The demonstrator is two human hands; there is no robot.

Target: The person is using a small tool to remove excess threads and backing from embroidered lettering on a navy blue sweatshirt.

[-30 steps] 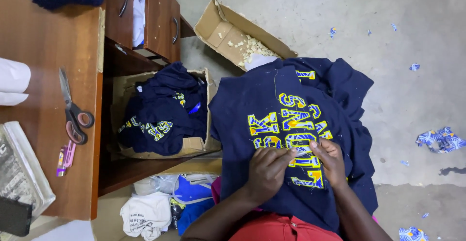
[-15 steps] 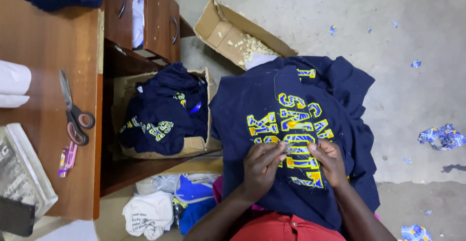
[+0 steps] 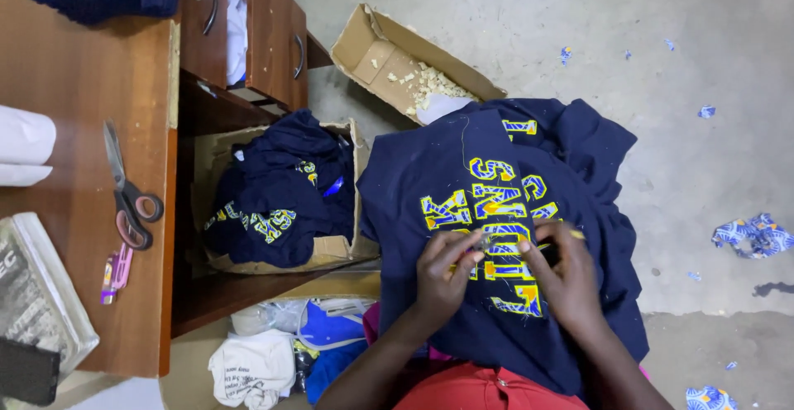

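1. A navy sweatshirt [image 3: 496, 212] with yellow and blue embroidered lettering lies spread over the person's lap, at the lower centre of the view.
2. The left hand [image 3: 442, 274] rests on the lettering, its fingers [image 3: 463, 245] curled in and pinching at the embroidery; what they grip is too small to tell.
3. The right hand [image 3: 562, 274] sits just at 3 o'clock of the left, fingers bent tight around a thin yellowish tool [image 3: 571, 234], its tip touching the stitched letters.
4. At 9 o'clock of the sweatshirt, a cardboard box [image 3: 339, 249] holds more folded navy garments [image 3: 281, 195].
5. At 12 o'clock, an open cardboard carton [image 3: 372, 54] holds pale scraps.
6. On the wooden table [image 3: 74, 71] at far 9 o'clock lie scissors [image 3: 124, 187] and a small pink tool [image 3: 116, 271].
7. Blue fabric scraps [image 3: 753, 235] lie on the concrete floor [image 3: 662, 46] at 3 o'clock.
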